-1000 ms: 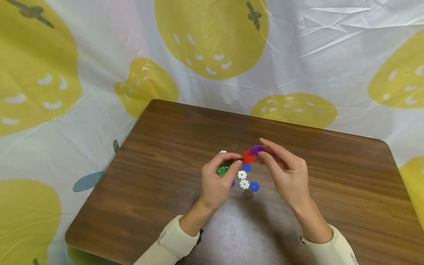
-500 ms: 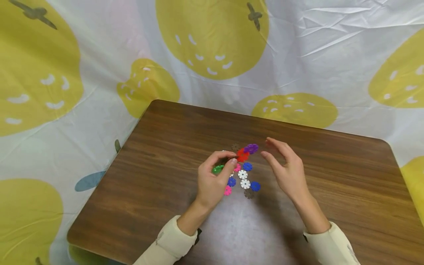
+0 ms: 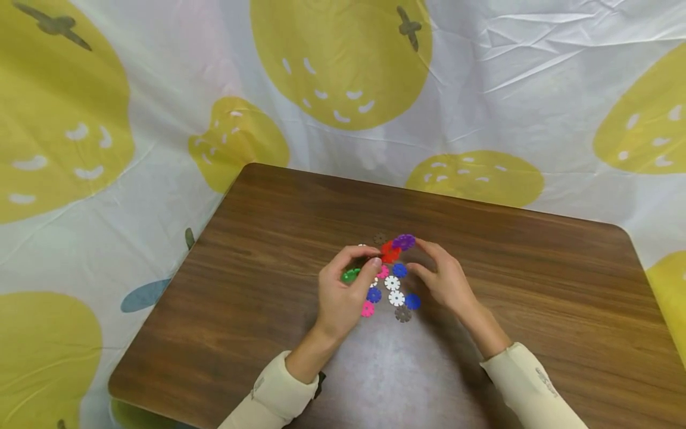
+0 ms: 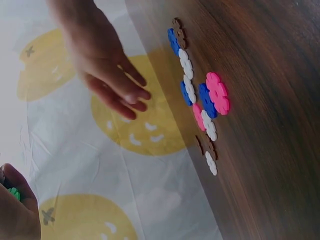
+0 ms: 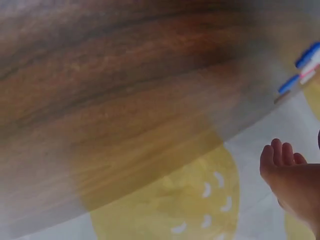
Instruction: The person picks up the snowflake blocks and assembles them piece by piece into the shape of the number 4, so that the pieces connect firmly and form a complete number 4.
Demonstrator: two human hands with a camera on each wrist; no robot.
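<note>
1. Two hands work above the worktop (image 3: pixel 278 250) around a small group of notched discs. The left hand (image 3: pixel 342 292) pinches a dark piece (image 3: pixel 378 256) between thumb and fingers; a red disc (image 3: pixel 390 252) sticks out to the right of that grip, and a purple disc (image 3: pixel 404 242) meets the red one on its far right side.
2. The right hand (image 3: pixel 446 279) grips nothing: its fingers are relaxed and parted, the index fingertip at or just beside the purple disc's right edge.
3. Judging by this, the step in hand is joining discs slot to slot, or checking a joint. The next move seems to call for a steady left pinch while the right hand either squares up the purple disc or picks up another disc; pushing hard could twist the red joint.
4. Loose discs lie nearer on the worktop, among them a blue disc (image 3: pixel 399 270), a near brown disc (image 3: pixel 403 314) and a near pink disc (image 3: pixel 367 308).
5. Left fingers hide most of the dark piece. A green disc (image 3: pixel 351 275) shows partly behind that hand; whether it joins the others is unclear. Neither wrist view shows the red or purple disc, so contact at the right fingertip stays uncertain.
</note>
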